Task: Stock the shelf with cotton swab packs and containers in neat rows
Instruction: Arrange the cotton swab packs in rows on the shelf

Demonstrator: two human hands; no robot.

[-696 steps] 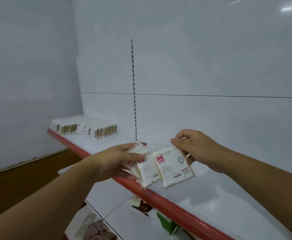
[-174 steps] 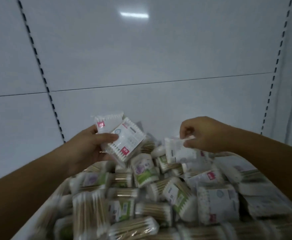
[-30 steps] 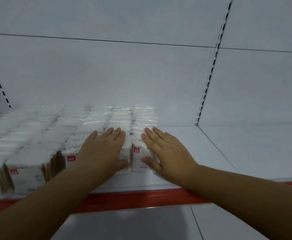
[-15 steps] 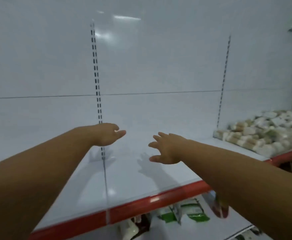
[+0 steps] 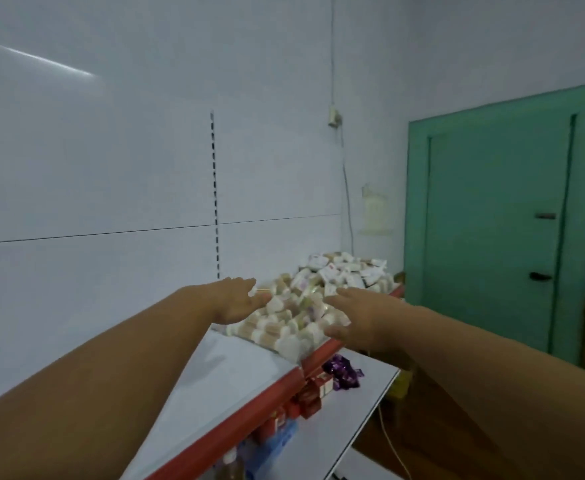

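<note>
Here's what my feed shows: both bare arms reach toward the pile of cotton swab packs [image 5: 313,299], heaped loose at the far right end of the white shelf [image 5: 235,368], right up to its red front edge [image 5: 249,412]. The left hand [image 5: 235,301] is at the pile's left side, fingers [image 5: 246,284] fairly straight and spread, holding nothing. I can't tell if it's touching the packs or just in front of them. The right hand [image 5: 357,317] is at the near right of the heap, palm down, fingers [image 5: 338,294] loose and open, also holding nothing. Both hands cover bits of the pile, and everything there is pretty blurry. A few packs have small red tags, but I can't read any writing. Below the red edge is a lower shelf [image 5: 350,410] with red boxes [image 5: 313,393] and a purple wrapper [image 5: 341,370], mostly tucked under the shelf above, labels unreadable. A green door [image 5: 499,220] on the far right is cut off by the frame edge.
</note>
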